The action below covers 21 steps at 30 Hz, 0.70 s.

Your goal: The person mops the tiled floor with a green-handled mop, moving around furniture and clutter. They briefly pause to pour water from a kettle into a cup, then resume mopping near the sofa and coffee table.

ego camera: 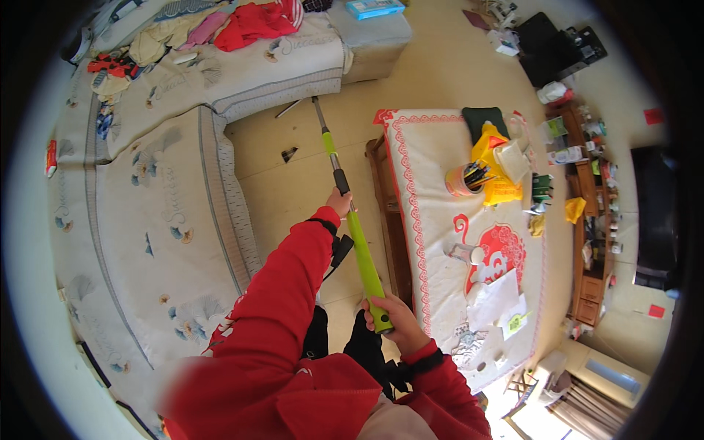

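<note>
A long pole with lime-green, black and metal sections (360, 247) slants from my body toward the sofa. My left hand (340, 203) grips it midway, just below a black collar. Lower down, my right hand (397, 320) is closed around the green end by its black cap. The pole's far end reaches the front edge of the sofa, where a thin bar (288, 109) shows at its tip; whatever lies under the sofa is hidden. On the tiled floor (264, 192), left of the pole, lies a small dark piece (289, 154).
A covered sofa (159, 220) bounds the left and far sides, with clothes (253, 27) heaped on it. At the right stands a table with a white and red cloth (429, 220), bearing a pen holder (457, 181), a yellow bag (498, 190) and a clear jar (459, 252).
</note>
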Each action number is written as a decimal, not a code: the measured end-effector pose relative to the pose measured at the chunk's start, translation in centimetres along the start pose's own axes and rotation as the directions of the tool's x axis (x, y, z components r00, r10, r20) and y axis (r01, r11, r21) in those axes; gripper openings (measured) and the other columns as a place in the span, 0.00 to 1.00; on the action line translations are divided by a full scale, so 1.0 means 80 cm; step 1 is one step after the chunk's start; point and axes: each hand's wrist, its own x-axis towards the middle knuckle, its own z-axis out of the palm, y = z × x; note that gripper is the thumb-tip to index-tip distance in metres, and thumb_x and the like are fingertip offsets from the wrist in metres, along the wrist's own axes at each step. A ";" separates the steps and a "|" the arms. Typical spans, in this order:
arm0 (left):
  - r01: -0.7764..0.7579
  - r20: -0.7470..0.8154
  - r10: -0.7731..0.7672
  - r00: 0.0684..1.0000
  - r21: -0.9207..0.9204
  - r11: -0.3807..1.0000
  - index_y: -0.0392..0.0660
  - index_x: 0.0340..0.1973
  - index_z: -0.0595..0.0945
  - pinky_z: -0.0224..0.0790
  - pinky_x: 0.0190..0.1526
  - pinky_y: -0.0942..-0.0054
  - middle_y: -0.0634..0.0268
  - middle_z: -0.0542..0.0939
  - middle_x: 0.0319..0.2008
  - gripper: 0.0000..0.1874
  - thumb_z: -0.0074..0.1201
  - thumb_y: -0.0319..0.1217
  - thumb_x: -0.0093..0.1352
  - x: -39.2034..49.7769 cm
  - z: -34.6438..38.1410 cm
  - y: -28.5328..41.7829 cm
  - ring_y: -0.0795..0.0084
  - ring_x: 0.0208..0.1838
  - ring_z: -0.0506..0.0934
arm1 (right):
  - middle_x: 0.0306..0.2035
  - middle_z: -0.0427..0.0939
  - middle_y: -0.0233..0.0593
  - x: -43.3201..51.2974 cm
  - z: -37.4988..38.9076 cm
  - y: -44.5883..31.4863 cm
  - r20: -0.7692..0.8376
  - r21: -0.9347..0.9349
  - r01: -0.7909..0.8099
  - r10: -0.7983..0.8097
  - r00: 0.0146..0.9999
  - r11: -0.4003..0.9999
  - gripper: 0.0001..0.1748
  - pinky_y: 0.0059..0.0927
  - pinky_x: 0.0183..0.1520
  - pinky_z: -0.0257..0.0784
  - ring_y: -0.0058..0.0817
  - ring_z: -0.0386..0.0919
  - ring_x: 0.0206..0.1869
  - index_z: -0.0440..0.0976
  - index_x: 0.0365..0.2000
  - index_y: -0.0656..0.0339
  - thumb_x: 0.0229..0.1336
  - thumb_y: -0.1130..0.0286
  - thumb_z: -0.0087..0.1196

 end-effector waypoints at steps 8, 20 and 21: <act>0.094 0.072 -0.123 0.990 0.316 0.944 0.45 0.38 0.64 0.72 0.24 0.64 0.64 0.71 0.25 0.12 0.46 0.36 0.65 -0.026 0.046 -0.015 0.69 0.23 0.74 | 0.29 0.69 0.36 -0.048 -0.033 0.022 -0.009 -0.016 0.009 -0.009 1.000 1.000 0.14 0.25 0.25 0.67 0.24 0.69 0.24 0.62 0.44 0.60 0.57 0.70 0.45; 0.007 0.193 -0.014 0.981 0.041 0.999 0.46 0.38 0.65 0.70 0.23 0.73 0.67 0.70 0.23 0.14 0.53 0.30 0.62 -0.146 0.058 -0.016 0.77 0.23 0.71 | 0.29 0.66 0.37 -0.156 -0.029 0.038 0.082 0.097 -0.012 0.004 0.997 0.995 0.25 0.24 0.24 0.65 0.23 0.67 0.24 0.56 0.54 0.61 0.57 0.66 0.46; -0.013 0.189 0.003 0.982 0.050 0.999 0.46 0.39 0.65 0.70 0.23 0.73 0.67 0.70 0.23 0.14 0.53 0.31 0.62 -0.140 0.060 -0.009 0.77 0.23 0.71 | 0.29 0.66 0.37 -0.152 -0.026 0.032 0.077 0.074 0.010 -0.016 0.997 0.997 0.25 0.24 0.24 0.65 0.23 0.67 0.24 0.56 0.54 0.61 0.56 0.66 0.46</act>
